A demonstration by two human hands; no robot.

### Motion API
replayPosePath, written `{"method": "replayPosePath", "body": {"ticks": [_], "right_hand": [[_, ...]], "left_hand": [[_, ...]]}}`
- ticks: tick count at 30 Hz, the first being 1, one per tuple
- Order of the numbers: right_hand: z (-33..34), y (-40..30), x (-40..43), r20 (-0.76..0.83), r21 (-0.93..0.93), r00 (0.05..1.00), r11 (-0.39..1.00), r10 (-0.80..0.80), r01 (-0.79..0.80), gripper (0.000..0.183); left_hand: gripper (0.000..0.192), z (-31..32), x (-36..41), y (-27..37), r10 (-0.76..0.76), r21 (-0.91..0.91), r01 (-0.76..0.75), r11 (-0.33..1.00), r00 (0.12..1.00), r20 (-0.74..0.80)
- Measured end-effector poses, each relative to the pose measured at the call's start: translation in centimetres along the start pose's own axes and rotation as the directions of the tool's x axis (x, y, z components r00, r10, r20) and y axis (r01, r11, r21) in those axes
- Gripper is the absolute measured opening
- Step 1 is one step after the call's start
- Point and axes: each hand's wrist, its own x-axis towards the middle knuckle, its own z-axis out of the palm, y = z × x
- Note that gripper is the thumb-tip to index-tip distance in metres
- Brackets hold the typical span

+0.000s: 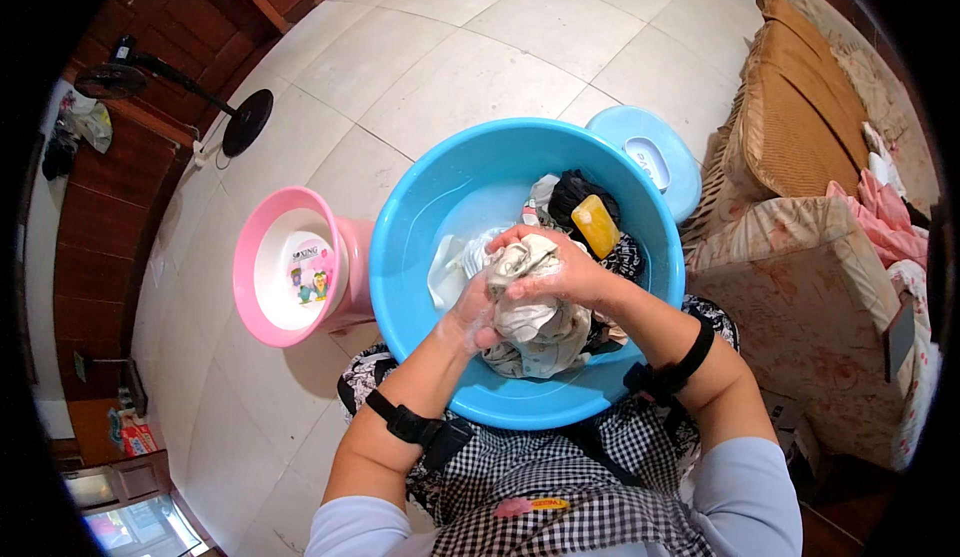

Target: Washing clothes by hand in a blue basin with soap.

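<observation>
Both hands are over a large blue plastic basin (pixel 427 182) in front of my lap. Between them is a bunched pale cloth (pixel 529 257), wet and with traces of suds. My left hand (pixel 474 313) grips it from the lower left, with lather on the wrist. From the upper right, my right hand (pixel 566 268) closes around the same cloth. A yellow bar of soap (pixel 596 227) lies on dark garments (pixel 577 191) just beyond my right hand. White fabric (pixel 448 272) rests in shallow water at the basin's left. The lower folds of the cloth hide part of the basin floor.
A pink basin with a white inside (pixel 274 287) sits on a pink base at the left. Behind the blue basin's right rim is a light blue stool (pixel 682 193) with a small dish (pixel 646 161). A cushioned sofa (pixel 787 279) stands right; a black fan (pixel 247 122) stands far left.
</observation>
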Motion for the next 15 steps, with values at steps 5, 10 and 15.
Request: {"method": "replayPosePath", "body": {"ticks": [5,10,15], "right_hand": [[0.0,2.5,0.1,-0.173,0.1,0.983,0.991,-0.068,0.086,0.043],[-0.3,2.4,0.5,-0.418,0.103,0.893,0.968,-0.165,0.227,0.036],[0.6,0.5,0.5,-0.378,-0.484,0.762,0.814,-0.526,0.322,0.057]], "left_hand": [[0.062,1.6,1.1,-0.2,0.058,-0.056,-0.061,0.997,0.997,-0.057],[0.063,1.6,1.9,-0.1,0.287,0.313,-0.236,0.92,0.949,-0.129],[0.054,2.1,1.3,-0.6,0.34,0.556,-0.144,0.819,0.901,-0.268]]}}
